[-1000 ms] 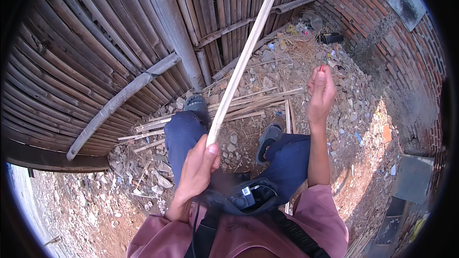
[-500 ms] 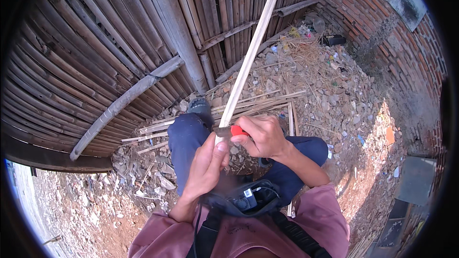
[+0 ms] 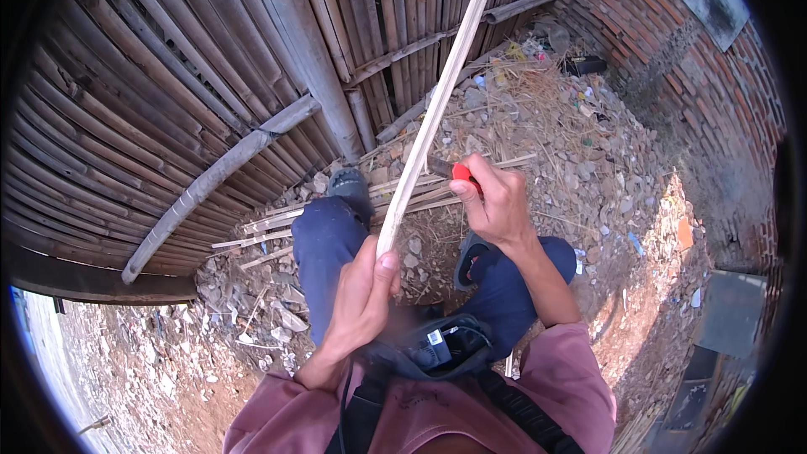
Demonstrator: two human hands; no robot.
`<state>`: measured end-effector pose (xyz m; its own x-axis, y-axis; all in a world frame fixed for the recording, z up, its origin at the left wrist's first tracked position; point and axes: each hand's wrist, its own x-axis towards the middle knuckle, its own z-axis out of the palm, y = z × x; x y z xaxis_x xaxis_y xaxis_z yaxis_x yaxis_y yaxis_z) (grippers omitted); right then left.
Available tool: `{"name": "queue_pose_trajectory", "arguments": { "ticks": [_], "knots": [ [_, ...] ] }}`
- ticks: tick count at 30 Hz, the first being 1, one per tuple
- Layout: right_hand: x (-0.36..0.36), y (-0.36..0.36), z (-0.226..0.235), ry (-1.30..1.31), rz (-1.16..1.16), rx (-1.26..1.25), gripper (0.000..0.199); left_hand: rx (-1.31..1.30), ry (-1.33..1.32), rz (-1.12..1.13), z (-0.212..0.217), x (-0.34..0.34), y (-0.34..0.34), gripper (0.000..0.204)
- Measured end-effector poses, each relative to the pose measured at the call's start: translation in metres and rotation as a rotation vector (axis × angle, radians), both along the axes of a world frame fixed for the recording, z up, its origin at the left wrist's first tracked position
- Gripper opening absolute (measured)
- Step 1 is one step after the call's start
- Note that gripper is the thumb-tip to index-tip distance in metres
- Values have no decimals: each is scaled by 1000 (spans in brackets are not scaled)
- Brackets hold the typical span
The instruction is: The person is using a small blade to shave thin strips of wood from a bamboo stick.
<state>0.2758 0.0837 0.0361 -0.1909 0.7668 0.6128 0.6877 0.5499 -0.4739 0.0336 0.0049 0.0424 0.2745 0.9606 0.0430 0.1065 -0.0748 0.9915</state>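
My left hand (image 3: 363,290) is closed around the near end of a long pale strip of split wood or bamboo (image 3: 427,130). The strip slants up and away past the top edge of the view. In my right hand (image 3: 502,206) is a knife (image 3: 461,173) with a red handle, my fingers wrapped round it. Its dark blade points left toward the strip, a forearm's reach up from my left hand. Whether the blade touches the strip I cannot tell.
Several cut strips (image 3: 429,193) lie on rubble beyond my feet. A bamboo wall (image 3: 168,92) rises at the left and ahead, a brick wall (image 3: 672,42) at the right. An open black pouch (image 3: 441,345) hangs at my waist. Grey panels (image 3: 730,313) stand at the right.
My right hand with the knife has moved up and to the right, away from my left hand and along the strip. My left hand keeps its hold in nearly the same place.
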Motion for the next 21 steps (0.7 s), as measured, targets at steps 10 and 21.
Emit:
{"name": "queue_pose_trajectory", "arguments": {
  "ticks": [10,21],
  "knots": [
    [-14,-5,0,-41,132,82,38,-47,-75,-66,4,3,5,32],
    [3,7,-3,6,23,84,38,-78,-51,-184,-13,-7,-2,36]
  ]
}}
